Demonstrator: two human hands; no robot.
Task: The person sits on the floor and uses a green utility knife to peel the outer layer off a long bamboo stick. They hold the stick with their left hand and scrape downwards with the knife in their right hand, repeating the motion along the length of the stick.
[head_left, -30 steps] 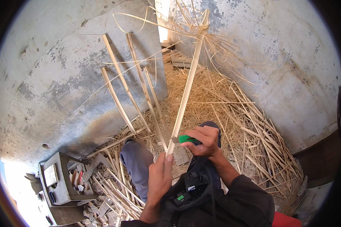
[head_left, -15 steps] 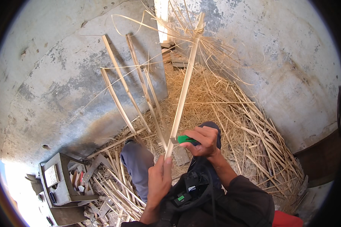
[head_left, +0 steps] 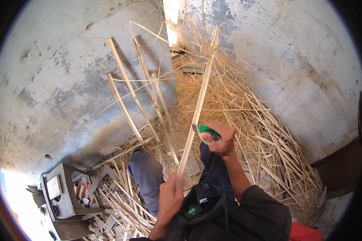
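A long pale bamboo strip [head_left: 200, 100] slants away from me, its far end fringed with thin curled shavings [head_left: 226, 63]. My left hand [head_left: 171, 197] is closed around its near end, low in front of my body. Farther up the strip, my right hand [head_left: 224, 139] grips a green-handled cutter knife [head_left: 207, 130]. The knife's blade lies across the strip at about its middle. My right fingers wrap the handle and partly hide it.
Several split strips [head_left: 126, 108] lean upright against the left wall. Straw-like shavings [head_left: 189, 90] and loose bamboo pieces [head_left: 275, 152] cover the floor. A grey wooden stool [head_left: 68, 201] with small items inside stands at lower left, beside a bundle of strips [head_left: 124, 205].
My right hand and the knife have moved away from my left hand, up along the strip. The strip's far end sits lower and slightly more to the right.
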